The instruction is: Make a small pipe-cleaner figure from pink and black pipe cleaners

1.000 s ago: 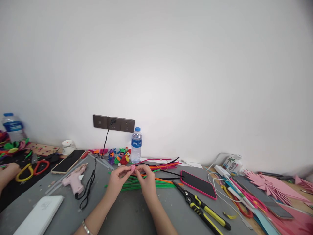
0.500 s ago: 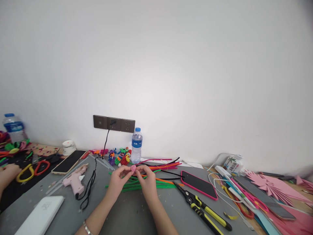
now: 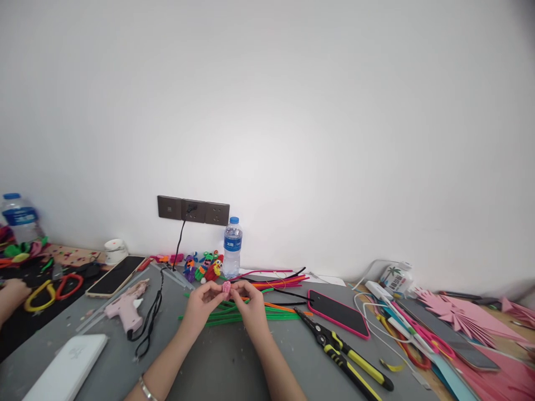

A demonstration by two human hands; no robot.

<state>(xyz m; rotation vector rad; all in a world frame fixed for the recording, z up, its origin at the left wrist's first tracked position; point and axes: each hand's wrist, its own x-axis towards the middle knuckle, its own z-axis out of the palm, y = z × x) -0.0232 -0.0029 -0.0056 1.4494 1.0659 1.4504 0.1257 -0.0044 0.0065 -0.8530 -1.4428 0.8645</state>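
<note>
Room: white wall fills the upper frame; grey table (image 3: 217, 362) runs along the bottom, crowded with craft stuff
Hands: we see our left hand (image 3: 203, 303) and right hand (image 3: 249, 306) brought together at lower centre; both sets of fingertips are pinched on the pink piece (image 3: 226, 288)
Pink piece: small and fuzzy, held just above the table, over the green stems (image 3: 251, 317)
Handling: we judge it very light and soft, likely a coiled stem with a wire core, so it should bend and keep a bend; not slippery; it crushes easily
Hold: we would take it by its sides with thumb and forefinger, lightly, as both hands do now
Nearby: pliers (image 3: 346, 359) lower right of the hands; phone (image 3: 338, 313) beside them; glue gun (image 3: 125, 309) lower left; bottle (image 3: 232, 248) and toy figures (image 3: 204, 267) behind, by the wall
Other person: a hand (image 3: 12, 295) enters at the left edge, near the scissors (image 3: 54, 287)
Hard to see: the pink piece is too small to tell its shape, and fingers cover most of it; we cannot tell whether a loose end trails; far-right paper is cut off by the frame
</note>
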